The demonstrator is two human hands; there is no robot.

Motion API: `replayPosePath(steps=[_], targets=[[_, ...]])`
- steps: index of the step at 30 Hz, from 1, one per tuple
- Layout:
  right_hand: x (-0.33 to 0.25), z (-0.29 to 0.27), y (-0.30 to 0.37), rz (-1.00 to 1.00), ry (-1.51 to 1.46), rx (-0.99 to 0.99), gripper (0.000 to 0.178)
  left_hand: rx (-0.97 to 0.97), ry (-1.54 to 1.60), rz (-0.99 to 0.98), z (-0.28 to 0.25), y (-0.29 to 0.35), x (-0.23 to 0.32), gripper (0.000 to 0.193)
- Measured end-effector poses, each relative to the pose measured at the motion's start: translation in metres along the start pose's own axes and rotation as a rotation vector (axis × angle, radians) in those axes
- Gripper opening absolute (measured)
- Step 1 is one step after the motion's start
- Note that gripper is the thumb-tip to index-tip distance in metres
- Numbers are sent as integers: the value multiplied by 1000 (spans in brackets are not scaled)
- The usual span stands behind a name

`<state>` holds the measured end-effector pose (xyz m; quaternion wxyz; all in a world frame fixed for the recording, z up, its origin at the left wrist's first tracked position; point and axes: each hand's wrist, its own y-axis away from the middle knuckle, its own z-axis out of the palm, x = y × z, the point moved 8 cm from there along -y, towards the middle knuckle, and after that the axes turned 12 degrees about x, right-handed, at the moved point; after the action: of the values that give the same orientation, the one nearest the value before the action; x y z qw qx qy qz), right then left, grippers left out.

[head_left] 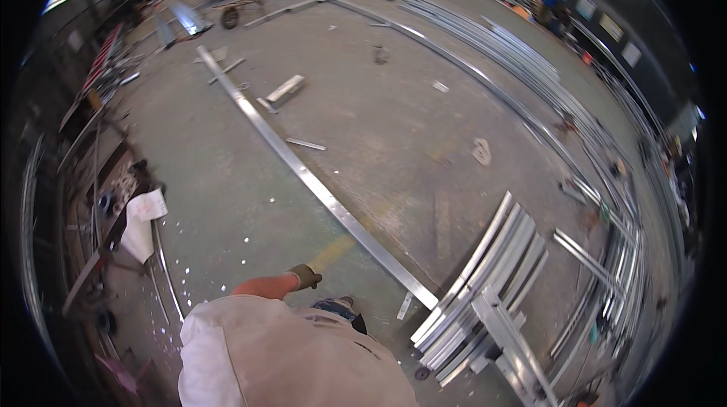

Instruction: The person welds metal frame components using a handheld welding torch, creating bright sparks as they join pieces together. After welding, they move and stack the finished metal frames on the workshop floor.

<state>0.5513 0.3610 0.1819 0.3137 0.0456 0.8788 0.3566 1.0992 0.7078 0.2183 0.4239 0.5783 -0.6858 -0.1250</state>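
My left hand (306, 277), in a dark olive glove below an orange sleeve, hangs over the green floor in front of my body. Its fingers are small and blurred, so I cannot tell whether they are open or closed; no object shows in them. A long silvery metal beam (318, 189) lies on the floor just beyond the hand, apart from it. The beam runs diagonally from the far left to a stack of metal profiles (485, 274) at my right. My right hand is not in view.
Another metal frame (454, 56) runs along the far and right side, beside bundles of long profiles (522, 51). A short metal channel (285, 89) and a crumpled pale piece (482, 152) lie on the floor. White paper (142, 221) stands among clutter at left.
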Motion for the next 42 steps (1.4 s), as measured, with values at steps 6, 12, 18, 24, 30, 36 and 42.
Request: replayPosePath(steps=[6,12,18,24,30,36,42], targets=[[-104,3,-53,-640,280,-226,49,191,-103,45,-18,12,-88,37],[-143,55,-103,-235,122,-468,38,96,147,-263,37,79,-121,31],[-161,123,-107,-16,170,-568,34,178,-358,-120,139,182,-207,37],[-196,148,-106,-35,253,-533,32,154,-54,-359,131,198,-215,34],[-242,195,-93,-103,368,-495,31,433,337,-417,59,146,-226,43],[-299,254,-64,-503,710,-488,30,495,703,-531,-42,101,-250,35],[-406,323,16,-1204,1200,-430,34,634,757,-605,-111,87,-324,36]])
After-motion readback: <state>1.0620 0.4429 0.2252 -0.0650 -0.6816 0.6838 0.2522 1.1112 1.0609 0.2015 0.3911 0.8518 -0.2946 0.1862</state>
